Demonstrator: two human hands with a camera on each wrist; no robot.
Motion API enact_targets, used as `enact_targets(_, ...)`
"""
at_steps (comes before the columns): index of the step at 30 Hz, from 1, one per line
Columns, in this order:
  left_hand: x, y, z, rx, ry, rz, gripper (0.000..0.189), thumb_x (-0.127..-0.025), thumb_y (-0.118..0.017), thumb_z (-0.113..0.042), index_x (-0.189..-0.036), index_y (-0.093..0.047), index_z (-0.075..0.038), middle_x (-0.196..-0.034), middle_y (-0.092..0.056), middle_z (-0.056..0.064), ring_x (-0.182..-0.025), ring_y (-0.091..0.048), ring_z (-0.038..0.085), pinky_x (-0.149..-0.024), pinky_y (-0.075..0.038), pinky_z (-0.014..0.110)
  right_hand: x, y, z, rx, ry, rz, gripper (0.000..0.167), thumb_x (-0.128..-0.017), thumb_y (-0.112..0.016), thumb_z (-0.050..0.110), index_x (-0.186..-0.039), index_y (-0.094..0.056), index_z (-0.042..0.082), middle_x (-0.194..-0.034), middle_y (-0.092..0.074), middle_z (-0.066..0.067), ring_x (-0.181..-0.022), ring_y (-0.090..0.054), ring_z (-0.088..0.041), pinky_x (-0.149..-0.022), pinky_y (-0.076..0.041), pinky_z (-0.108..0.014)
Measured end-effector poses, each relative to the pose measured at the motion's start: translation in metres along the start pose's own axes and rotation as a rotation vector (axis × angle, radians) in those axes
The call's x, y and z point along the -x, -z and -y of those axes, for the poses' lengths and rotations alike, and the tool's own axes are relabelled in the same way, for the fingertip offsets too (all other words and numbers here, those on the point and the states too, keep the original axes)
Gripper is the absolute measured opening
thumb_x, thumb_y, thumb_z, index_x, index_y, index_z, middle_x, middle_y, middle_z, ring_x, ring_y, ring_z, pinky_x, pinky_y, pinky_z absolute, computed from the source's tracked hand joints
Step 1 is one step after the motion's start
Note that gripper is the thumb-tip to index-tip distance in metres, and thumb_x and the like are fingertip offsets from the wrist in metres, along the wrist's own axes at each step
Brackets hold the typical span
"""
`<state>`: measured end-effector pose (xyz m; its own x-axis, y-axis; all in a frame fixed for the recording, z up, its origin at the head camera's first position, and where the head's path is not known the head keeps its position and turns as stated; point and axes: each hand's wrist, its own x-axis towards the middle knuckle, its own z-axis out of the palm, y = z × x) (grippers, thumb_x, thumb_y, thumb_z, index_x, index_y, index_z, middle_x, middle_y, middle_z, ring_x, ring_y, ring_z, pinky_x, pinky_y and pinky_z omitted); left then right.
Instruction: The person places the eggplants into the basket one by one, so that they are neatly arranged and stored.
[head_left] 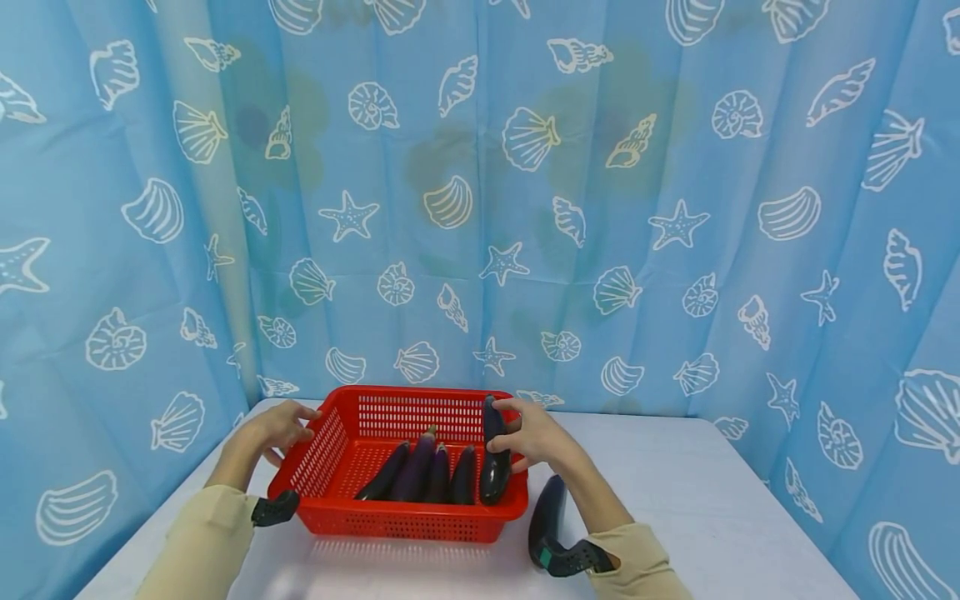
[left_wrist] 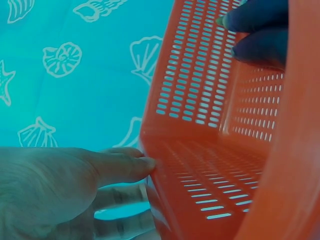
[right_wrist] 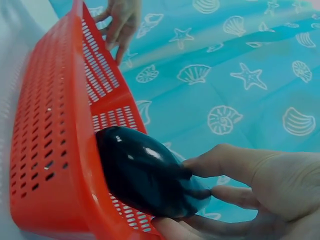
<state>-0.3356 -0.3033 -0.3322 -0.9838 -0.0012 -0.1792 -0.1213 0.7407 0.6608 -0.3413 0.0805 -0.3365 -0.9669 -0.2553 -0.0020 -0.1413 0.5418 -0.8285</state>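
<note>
A red perforated plastic basket (head_left: pixel 401 515) stands on the table with several dark purple eggplants (head_left: pixel 411 471) lying side by side in it. At its right end my right hand (head_left: pixel 534 435) holds another eggplant (head_left: pixel 495 479), thumb and fingers around its upper part. In the right wrist view the glossy rounded end of this eggplant (right_wrist: pixel 140 170) points into the basket. My left hand (head_left: pixel 279 429) touches the basket's left rim; in the left wrist view its fairly straight fingers (left_wrist: pixel 125 167) meet the rim, some tips hidden behind the wall.
One more eggplant (head_left: pixel 547 512) lies on the white tabletop (head_left: pixel 675 500), right of the basket and partly behind my right wrist strap (head_left: pixel 573 558). A blue curtain (head_left: pixel 480 208) with white seashell prints hangs behind the table and along both sides.
</note>
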Motion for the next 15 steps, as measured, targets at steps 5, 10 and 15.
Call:
enact_targets(5,0.002,0.0,0.0,-0.007,0.008,-0.008,0.05,-0.096,-0.055,-0.002,-0.143,-0.041,0.007,-0.116,-0.065,0.028,-0.082,-0.07,0.026,-0.066,-0.062,0.041,-0.004,-0.014,0.002,0.042,0.052,-0.023,0.062,-0.082,-0.074,0.005,-0.139,-0.05,0.007,-0.107,-0.066,-0.019,-0.081,-0.067,-0.023,-0.061,-0.062,-0.034)
enact_targets(10,-0.004,-0.006,-0.008,-0.059,0.035,-0.023,0.052,-0.093,-0.058,-0.002,-0.143,-0.043,0.006,-0.115,-0.066,0.027,-0.081,-0.069,0.026,-0.065,-0.062,0.04,-0.003,-0.028,0.008,0.168,0.06,-0.055,0.063,-0.08,-0.076,0.005,-0.137,-0.051,0.005,-0.097,-0.065,-0.016,-0.07,-0.063,-0.02,-0.06,-0.061,-0.032)
enact_targets(15,-0.006,-0.005,-0.007,-0.062,0.058,-0.038,0.053,-0.092,-0.06,-0.002,-0.141,-0.045,0.006,-0.115,-0.066,0.027,-0.08,-0.069,0.026,-0.064,-0.062,0.04,-0.004,-0.034,0.01,0.211,0.053,-0.044,0.06,-0.08,-0.077,0.007,-0.135,-0.053,0.005,-0.09,-0.062,-0.013,-0.068,-0.06,-0.02,-0.058,-0.06,-0.03)
